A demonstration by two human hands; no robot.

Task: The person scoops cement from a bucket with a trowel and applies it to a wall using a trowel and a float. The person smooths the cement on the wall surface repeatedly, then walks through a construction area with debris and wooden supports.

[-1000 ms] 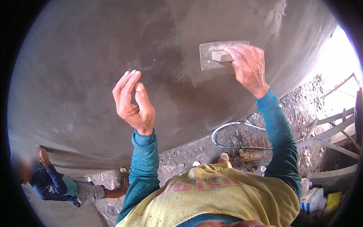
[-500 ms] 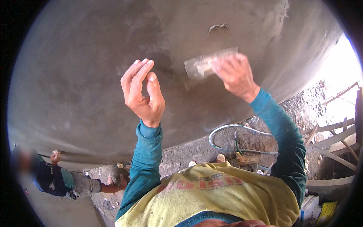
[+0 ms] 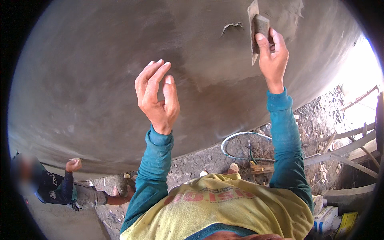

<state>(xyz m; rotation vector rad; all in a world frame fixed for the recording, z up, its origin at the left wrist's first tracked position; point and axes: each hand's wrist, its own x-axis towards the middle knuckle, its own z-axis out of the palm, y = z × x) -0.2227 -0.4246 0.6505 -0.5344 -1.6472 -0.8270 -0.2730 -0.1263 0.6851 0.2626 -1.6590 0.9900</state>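
Note:
My right hand (image 3: 274,58) grips a plastering trowel (image 3: 255,34) by its block-shaped handle. The trowel's thin flat blade is turned nearly edge-on to me, its long side running up and down the view. Grey, freshly smoothed plaster covers the wall (image 3: 208,96) behind both hands. Just left of the blade, a small ragged lip of plaster (image 3: 232,27) stands out from the surface. My left hand (image 3: 158,96) is raised before the wall, fingers bent and thumb apart, with nothing in it. Whether either hand or the blade touches the wall, I cannot tell.
At the lower left a co-worker (image 3: 60,186) stands by the same wall, one hand holding something small. A pale hose (image 3: 236,138) loops over the rubble ground below the wall. Wooden boards (image 3: 348,150) and boxes (image 3: 326,218) lie at the right.
My right hand has moved up and right, and the trowel has swung from lying broad across the wall to upright and edge-on. My left hand has shifted slightly right. The co-worker's hand has moved right.

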